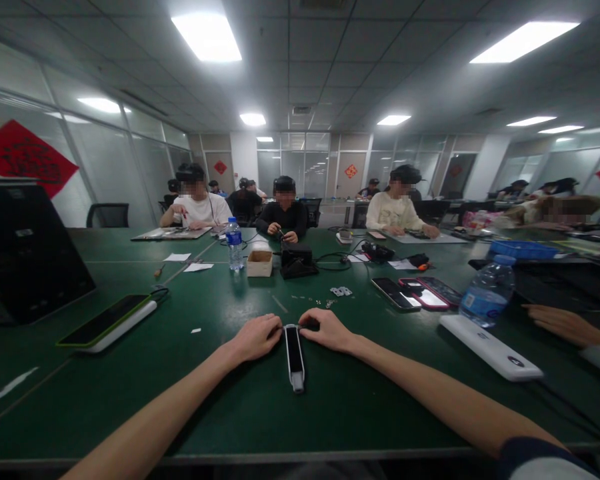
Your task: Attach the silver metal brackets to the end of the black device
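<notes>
1. A slim black-and-white gadget [294,357] is being pinched at its far end between the left hand [256,338] and right hand [325,331], its long axis running 12-to-6 o'clock.
2. The hands are being held equally near, at 9 and 3 o'clock.
3. Small metal parts [341,291] are being left at 1 o'clock on the green table [130,413].

Navy-edged white short sleeve [535,459]

Bare left forearm [155,427] and right forearm [430,400] angle inward, left hand [255,337] and right hand [326,331] curled toward each other
</notes>
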A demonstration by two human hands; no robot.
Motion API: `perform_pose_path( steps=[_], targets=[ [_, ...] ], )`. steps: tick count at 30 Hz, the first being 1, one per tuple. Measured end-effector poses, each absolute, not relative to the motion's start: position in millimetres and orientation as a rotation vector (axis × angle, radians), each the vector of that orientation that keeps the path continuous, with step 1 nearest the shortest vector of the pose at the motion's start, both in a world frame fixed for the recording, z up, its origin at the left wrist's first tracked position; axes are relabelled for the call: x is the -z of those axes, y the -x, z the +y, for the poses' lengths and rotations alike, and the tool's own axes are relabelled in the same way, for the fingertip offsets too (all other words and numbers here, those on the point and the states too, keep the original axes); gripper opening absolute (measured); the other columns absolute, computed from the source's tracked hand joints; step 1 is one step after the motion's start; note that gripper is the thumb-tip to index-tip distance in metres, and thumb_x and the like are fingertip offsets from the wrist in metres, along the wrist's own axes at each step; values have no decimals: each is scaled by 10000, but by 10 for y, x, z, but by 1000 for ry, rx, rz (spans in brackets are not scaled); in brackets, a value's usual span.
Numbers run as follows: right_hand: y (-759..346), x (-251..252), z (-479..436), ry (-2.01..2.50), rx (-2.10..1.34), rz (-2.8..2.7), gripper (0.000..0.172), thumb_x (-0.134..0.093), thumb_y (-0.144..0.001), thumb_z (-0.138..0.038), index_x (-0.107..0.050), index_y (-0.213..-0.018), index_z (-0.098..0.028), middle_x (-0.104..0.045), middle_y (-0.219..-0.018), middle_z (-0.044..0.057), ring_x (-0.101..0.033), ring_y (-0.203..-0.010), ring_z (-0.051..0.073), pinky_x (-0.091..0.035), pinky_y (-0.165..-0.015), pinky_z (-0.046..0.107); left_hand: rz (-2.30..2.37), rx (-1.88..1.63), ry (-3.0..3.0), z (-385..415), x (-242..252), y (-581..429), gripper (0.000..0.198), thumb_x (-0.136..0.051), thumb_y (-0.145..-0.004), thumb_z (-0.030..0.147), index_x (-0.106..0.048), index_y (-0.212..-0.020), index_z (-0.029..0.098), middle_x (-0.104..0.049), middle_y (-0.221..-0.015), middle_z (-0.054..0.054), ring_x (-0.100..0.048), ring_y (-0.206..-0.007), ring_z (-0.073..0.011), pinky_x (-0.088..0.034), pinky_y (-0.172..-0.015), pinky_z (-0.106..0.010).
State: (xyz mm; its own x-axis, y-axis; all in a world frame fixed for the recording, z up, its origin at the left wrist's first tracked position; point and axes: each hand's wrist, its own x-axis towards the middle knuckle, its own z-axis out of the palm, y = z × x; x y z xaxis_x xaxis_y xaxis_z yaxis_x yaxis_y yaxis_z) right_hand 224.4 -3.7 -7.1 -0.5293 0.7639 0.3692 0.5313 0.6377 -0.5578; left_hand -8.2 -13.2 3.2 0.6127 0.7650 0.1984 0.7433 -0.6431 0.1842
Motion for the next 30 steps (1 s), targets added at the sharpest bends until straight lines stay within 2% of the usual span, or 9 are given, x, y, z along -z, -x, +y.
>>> perform_pose_path(
  steps=[13,21,30],
  targets=[
    [-2236,83,-25,995,-502,-2254,105,-632,-802,-230,-676,-873,-166,-671,-856,29,-602,-756,141,-486,-704,258,1304,-381,-2744,-132,-34,74,163,-415,-912,248,-567,-901,192,-614,-873,-38,-578,-774,-179,-433,-691,-279],
    [-2229,42,-61,999,-533,-2273,211,-641,-804,-264,-660,-991,-167,-675,-951,46,-613,-837,157,-500,-759,281,1294,-385,-2732,-138,-41,83,153,-420,-917,254,-557,-891,191,-609,-874,-34,-570,-757,-170,-417,-665,-266],
    [-2223,38,-46,1004,-496,-2313,167,-626,-834,-277,-684,-958,-180,-675,-939,42,-601,-842,154,-487,-759,277,1294,-375,-2724,-119,-29,82,154,-420,-919,257,-555,-887,190,-600,-865,-31,-563,-759,-169,-411,-670,-265]
  ],
)
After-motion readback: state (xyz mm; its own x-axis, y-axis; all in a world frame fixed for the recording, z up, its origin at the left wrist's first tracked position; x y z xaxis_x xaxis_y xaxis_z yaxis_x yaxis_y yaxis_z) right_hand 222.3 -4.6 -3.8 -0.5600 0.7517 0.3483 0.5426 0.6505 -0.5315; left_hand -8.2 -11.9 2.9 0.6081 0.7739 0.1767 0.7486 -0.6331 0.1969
